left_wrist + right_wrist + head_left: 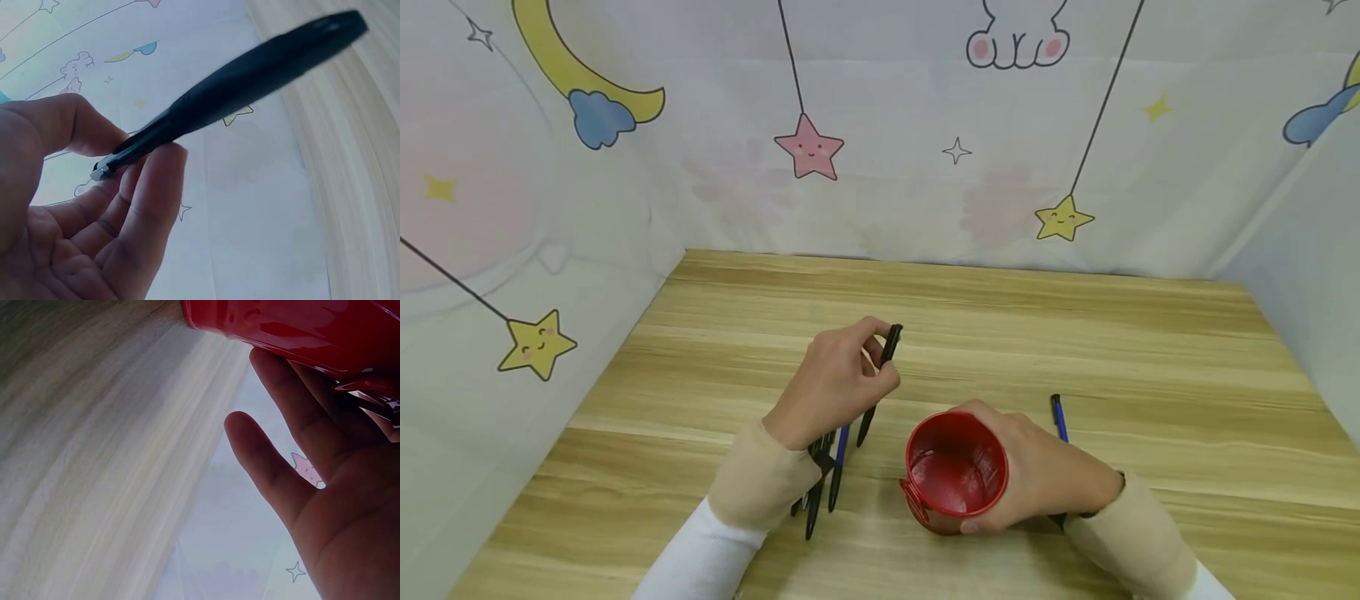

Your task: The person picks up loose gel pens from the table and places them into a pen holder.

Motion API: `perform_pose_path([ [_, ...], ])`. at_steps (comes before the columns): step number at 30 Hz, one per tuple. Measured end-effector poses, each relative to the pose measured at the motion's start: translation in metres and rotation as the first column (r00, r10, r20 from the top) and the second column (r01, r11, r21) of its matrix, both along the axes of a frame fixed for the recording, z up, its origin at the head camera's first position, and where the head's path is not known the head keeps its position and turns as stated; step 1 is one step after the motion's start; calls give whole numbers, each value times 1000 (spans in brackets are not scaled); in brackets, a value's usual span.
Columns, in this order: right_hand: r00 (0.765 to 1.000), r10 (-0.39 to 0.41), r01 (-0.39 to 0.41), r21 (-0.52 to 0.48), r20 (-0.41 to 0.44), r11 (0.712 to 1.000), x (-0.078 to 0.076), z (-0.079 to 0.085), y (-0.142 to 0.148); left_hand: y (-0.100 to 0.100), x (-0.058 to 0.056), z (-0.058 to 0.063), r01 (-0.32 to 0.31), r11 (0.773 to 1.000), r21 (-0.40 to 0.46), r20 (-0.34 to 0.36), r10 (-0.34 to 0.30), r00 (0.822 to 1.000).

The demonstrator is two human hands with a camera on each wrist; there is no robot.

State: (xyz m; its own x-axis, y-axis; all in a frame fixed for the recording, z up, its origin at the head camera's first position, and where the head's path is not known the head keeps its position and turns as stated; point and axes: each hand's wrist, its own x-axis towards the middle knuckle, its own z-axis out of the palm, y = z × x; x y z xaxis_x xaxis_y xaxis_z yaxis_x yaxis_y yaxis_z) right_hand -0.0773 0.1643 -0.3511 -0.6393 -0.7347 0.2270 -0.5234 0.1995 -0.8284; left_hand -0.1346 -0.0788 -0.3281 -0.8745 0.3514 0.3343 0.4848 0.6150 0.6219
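Observation:
My left hand (842,375) pinches a black pen (891,343) between thumb and fingers, its tip slanting down toward the table. In the left wrist view the pen (262,75) fills the upper middle, with its clip end among the fingers (153,206). My right hand (1033,467) grips a small red metal bucket (957,462) by its right side; the inside shows no contents. A red loop handle (914,500) hangs on the bucket's left. From the right wrist, the red wall (300,331) appears above the fingers.
Several black and blue pens (840,467) lie under the left wrist, partly hidden by it. Another blue pen (1059,417) lies behind the right hand, its near end covered. The wood-grain table (970,333) ends at a printed cloth backdrop (895,200).

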Motion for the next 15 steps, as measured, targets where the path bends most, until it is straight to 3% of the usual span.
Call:
perform_pose_path([
  [8,1000,-6,6,15,2,1000,-7,-25,7,0,5,9,14,996,89,17,-16,1000],
  [15,1000,2,-2,-6,15,1000,-1,-6,1,0,7,11,42,993,109,-28,-39,999],
])
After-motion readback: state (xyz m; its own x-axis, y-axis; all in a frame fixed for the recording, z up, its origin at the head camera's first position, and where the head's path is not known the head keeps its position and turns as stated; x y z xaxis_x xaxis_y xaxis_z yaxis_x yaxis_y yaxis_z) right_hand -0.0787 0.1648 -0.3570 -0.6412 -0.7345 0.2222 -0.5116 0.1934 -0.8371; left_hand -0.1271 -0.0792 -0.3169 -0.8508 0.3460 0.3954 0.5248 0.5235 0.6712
